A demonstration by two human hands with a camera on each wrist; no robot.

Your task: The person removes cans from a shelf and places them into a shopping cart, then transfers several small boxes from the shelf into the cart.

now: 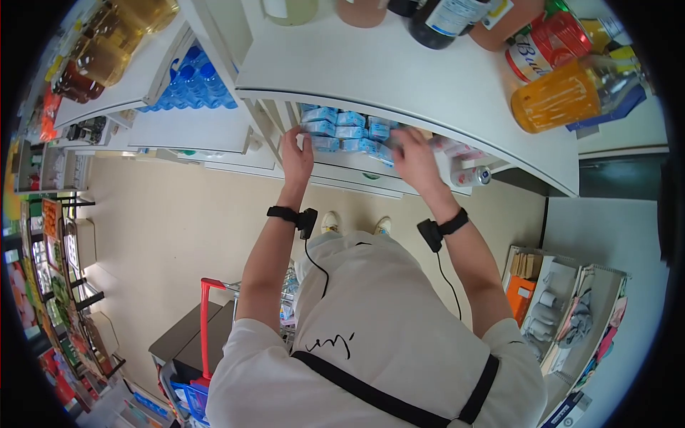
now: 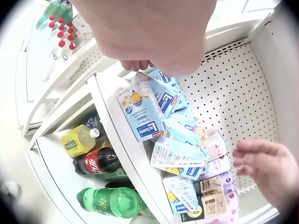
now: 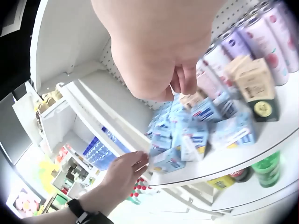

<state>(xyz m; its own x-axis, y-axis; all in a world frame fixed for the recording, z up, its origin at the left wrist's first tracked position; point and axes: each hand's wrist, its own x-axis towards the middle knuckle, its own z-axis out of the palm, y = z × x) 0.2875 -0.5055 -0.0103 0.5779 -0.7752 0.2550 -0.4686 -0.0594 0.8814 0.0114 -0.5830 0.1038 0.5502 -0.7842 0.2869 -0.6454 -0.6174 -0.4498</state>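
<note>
Several light-blue soymilk cartons (image 2: 140, 109) stand and lean in uneven rows on a white shelf (image 3: 210, 165). My left hand (image 1: 296, 158) is at the left end of these rows; in the right wrist view the left hand (image 3: 125, 171) has its fingertips beside the end carton (image 3: 168, 161). My right hand (image 1: 416, 160) hovers over the right part of the rows. From the left wrist view, the right hand (image 2: 264, 163) has loosely bent fingers with nothing between them. In the right wrist view the right hand (image 3: 156, 51) hides some cartons.
Pink and purple cans (image 3: 266, 42) and a brown-and-green carton (image 3: 257, 88) stand to the right of the soymilk. A lower shelf holds a green bottle (image 2: 112, 201) and a cola bottle (image 2: 97, 161). An upper shelf (image 1: 399, 78) overhangs the cartons. Behind me stands a red-handled cart (image 1: 205, 321).
</note>
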